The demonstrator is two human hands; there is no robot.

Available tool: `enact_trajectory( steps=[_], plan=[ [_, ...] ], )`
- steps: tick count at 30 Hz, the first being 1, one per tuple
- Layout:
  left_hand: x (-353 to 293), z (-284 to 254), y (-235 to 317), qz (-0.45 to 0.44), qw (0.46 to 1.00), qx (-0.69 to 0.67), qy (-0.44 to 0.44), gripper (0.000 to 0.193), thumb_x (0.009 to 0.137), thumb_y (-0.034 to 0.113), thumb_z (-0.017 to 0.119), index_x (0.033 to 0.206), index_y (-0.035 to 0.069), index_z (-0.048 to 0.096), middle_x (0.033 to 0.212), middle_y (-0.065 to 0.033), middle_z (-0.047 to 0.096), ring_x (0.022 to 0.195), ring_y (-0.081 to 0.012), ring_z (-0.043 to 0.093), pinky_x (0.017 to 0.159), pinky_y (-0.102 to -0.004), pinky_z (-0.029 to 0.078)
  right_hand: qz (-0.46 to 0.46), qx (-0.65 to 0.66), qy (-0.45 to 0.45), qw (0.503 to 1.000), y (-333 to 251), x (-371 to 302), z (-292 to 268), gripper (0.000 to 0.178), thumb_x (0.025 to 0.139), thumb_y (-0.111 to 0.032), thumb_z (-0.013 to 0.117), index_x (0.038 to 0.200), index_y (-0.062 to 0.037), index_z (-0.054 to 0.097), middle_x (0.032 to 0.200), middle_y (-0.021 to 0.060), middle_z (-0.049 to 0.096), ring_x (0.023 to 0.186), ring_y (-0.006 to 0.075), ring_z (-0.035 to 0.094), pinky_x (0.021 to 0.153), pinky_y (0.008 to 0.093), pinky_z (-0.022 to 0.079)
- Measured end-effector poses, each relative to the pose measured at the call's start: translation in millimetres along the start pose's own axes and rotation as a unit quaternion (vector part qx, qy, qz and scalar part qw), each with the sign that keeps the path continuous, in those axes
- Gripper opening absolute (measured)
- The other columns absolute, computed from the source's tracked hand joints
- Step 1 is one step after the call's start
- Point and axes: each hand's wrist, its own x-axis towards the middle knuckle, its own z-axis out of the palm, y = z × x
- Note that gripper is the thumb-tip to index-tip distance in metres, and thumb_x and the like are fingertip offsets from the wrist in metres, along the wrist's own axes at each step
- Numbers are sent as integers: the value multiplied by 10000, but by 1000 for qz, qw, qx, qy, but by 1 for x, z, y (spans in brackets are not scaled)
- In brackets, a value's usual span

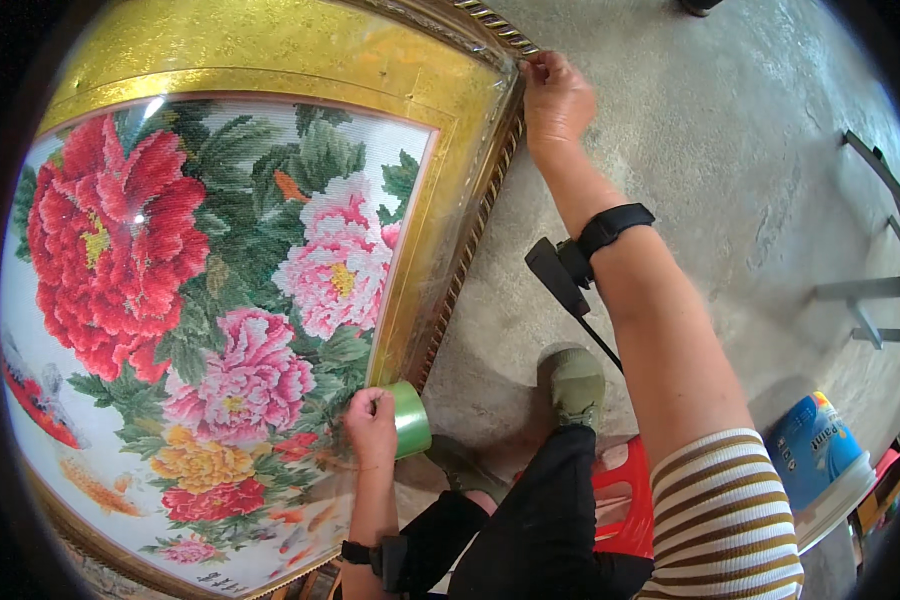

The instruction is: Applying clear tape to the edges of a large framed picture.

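Note:
A large framed flower embroidery (220,270) with a wide gold frame (440,190) fills the left of the view. My left hand (372,425) is closed around a green roll of tape (410,418) held against the lower part of the frame's right side. My right hand (555,98) reaches out to the frame's far corner and pinches its edge (518,52) there. A black strap with a small device (580,260) sits on my right wrist, and another black strap (375,555) is on my left forearm.
Grey concrete floor (710,150) lies to the right of the frame. My legs in black trousers and a green shoe (573,385) are below, over a red plastic stool (625,495). A blue and white paint bucket (820,455) stands at the lower right, with metal bars (870,290) beyond.

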Motion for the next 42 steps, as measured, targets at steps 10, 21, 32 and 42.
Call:
enact_trajectory(
  steps=[10, 21, 32, 42],
  plan=[
    [2, 3, 3, -6, 999, 39, 24, 86, 762, 78, 593, 780, -5, 576, 659, 12, 535, 589, -55, 463, 529, -210, 379, 64, -65, 6, 996, 0, -2, -1, 277, 658, -384, 695, 721, -122, 629, 752, 85, 597, 659, 310, 576, 586, 402, 460],
    [5, 4, 7, -9, 1000, 9, 22, 89, 760, 68, 593, 791, -13, 573, 699, -7, 560, 621, -67, 491, 576, -211, 401, -183, -81, -32, 979, 0, -36, -21, 60, 654, -91, 549, 699, -92, 589, 696, 76, 545, 646, 254, 553, 547, 369, 397],
    [10, 5, 3, 13, 999, 33, 30, 109, 750, 87, 597, 783, -15, 584, 679, -33, 585, 614, -85, 517, 580, -234, 422, -239, -84, -173, 952, 0, -103, -48, 255, 675, -86, 532, 923, -63, 586, 765, 51, 503, 707, 214, 540, 610, 344, 386],
    [9, 0, 8, 8, 994, 105, 14, 102, 769, 70, 580, 803, -26, 570, 725, -30, 582, 644, -86, 521, 603, -223, 422, 47, 61, -240, 968, -36, -56, -57, 214, 841, -157, 458, 934, 22, 530, 856, 224, 555, 809, 389, 538, 721, 443, 428]
  ],
)
